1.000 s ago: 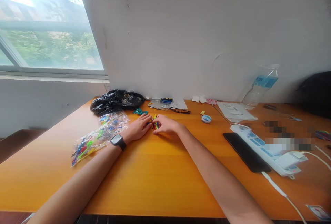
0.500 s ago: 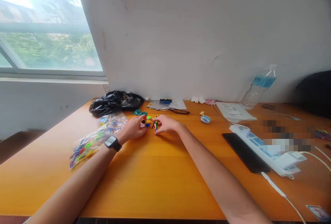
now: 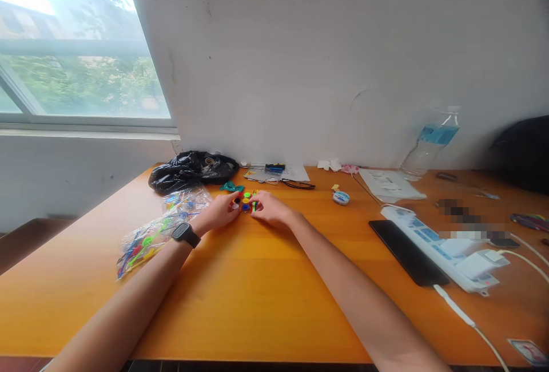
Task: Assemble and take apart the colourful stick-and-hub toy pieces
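Between my hands on the wooden table stands a tight cluster of small round plastic pieces (image 3: 246, 202), in green, yellow, blue, black, white and red. My left hand (image 3: 220, 210), with a dark watch on its wrist, curls its fingers against the cluster's left side, beside the white and black pieces. From the right, my right hand (image 3: 271, 209) closes its thumb and fingers around a few thin coloured plastic pieces (image 3: 254, 206), which touch or almost touch the cluster. The fingers partly hide those pieces, so their exact shape cannot be made out.
A clear bag of coloured plastic parts (image 3: 148, 241) lies left, below a black plastic bag (image 3: 191, 170). A teal scrap (image 3: 231, 187) and paper with tools (image 3: 277, 171) sit behind. To the right are a phone (image 3: 407, 253), power strip (image 3: 433, 246) and bottle (image 3: 431, 143).
My right hand has shifted slightly left, bringing the thin coloured pieces up against the round ones. My left hand has moved only slightly and stays at the cluster's left side.
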The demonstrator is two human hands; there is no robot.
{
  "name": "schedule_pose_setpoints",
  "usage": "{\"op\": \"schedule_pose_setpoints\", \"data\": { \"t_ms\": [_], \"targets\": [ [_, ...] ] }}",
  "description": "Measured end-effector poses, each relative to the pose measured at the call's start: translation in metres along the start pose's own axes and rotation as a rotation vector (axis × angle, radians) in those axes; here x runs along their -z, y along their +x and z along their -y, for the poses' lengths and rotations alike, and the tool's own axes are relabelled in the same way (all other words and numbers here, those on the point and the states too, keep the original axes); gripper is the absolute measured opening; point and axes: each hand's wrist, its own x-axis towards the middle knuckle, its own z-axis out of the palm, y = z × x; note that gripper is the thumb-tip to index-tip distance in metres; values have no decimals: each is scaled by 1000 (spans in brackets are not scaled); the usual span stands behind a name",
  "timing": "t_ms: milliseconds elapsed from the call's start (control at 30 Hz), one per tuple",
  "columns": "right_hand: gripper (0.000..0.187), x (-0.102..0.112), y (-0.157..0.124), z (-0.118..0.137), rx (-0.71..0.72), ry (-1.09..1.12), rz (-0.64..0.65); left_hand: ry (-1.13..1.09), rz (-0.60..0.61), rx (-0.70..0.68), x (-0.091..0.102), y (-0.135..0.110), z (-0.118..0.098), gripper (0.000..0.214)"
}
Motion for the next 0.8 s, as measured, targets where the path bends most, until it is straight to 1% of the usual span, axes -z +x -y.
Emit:
{"op": "schedule_pose_setpoints", "data": {
  "t_ms": [133,233,333,367,467,533,600,700,800],
  "targets": [
    [25,2,-1,3,-18,29,5,-74,-12,-4,0,1,2,50],
    [27,10,-1,3,-1,36,17,-121,-8,-10,4,0,1,49],
    [29,18,0,-1,-4,16,-11,-150,-11,-6,10,-1,0,52],
    [29,20,0,-3,-11,4,-29,-137,-29,1,11,-1,0,50],
    [27,21,0,-11,-39,-14,-76,-1,-123,50,13,1,3,29],
    [25,19,1,-16,-59,6,-88,104,-142,76,12,2,7,25],
    [23,17,1,-21,-65,42,-86,157,-105,77,10,3,12,31],
    [22,15,1,-24,-57,79,-77,145,-50,43,8,3,15,47],
    [22,15,1,-23,-55,73,-70,130,-62,25,9,2,11,48]
  ]
}}
